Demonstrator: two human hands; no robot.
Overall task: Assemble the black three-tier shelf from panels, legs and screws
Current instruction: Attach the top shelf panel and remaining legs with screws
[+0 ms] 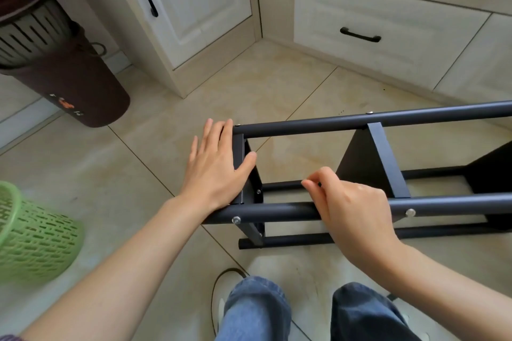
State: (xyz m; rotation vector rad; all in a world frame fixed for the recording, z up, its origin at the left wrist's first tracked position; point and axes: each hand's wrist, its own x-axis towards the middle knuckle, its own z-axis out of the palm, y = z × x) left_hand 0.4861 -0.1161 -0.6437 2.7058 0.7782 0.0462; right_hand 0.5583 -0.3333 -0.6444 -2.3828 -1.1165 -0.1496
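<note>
The black shelf [371, 163] lies on its side on the tiled floor, its round legs running left to right. Silver screw heads [236, 220] show along the near leg [277, 212]. My left hand [219, 169] lies flat with straight fingers against the end panel [253, 174] at the shelf's left end, thumb over the panel's edge. My right hand [352, 207] curls over the near leg, fingers wrapped round the tube between the end panel and the middle panel [368, 158]. A third panel shows at the right edge.
A green perforated basket [33, 235] stands at the left. A brown cylindrical bin [74, 83] stands behind it. White cabinets with black handles [360, 34] line the back. My knees in blue jeans [255, 310] are at the bottom, with a thin cable beside them.
</note>
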